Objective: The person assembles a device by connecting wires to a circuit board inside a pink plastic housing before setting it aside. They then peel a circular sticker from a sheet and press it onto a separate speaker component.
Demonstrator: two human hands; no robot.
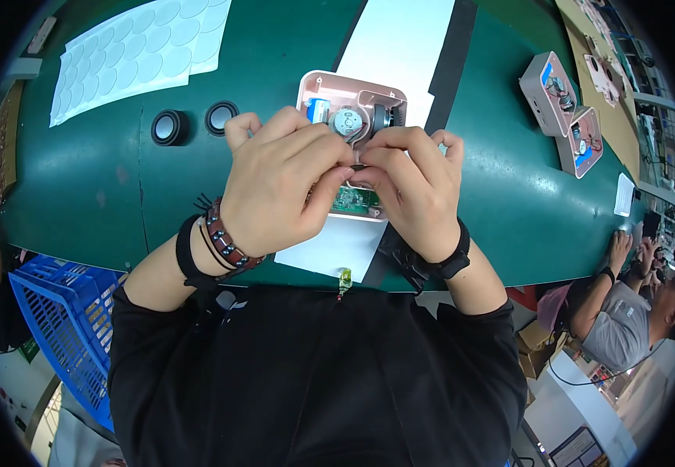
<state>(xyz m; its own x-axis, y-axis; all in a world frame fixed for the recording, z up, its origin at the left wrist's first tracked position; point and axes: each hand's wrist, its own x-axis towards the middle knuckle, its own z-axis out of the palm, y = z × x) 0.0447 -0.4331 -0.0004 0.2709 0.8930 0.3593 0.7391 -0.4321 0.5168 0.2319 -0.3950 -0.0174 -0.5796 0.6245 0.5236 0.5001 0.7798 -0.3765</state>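
Observation:
A pale pink plastic housing (306,92) lies open in front of me, over white paper. Inside it sit a blue block (319,110), a round silver motor-like part (347,121), a dark speaker (382,118) and a green circuit board (353,200). My left hand (279,175) and my right hand (419,187) meet above the middle of the housing, both closed, thumbs against fingers. Between their fingertips shows a small dark piece (358,166); its kind is too small to tell. My fingers hide much of the housing's centre.
Two small round speakers (170,128) stand on the green table (80,187) at left, below sheets of round white stickers (131,50). Two more pink housings (546,97) with parts inside lie at right. A blue crate (65,311) is at lower left. Another person (625,319) sits at right.

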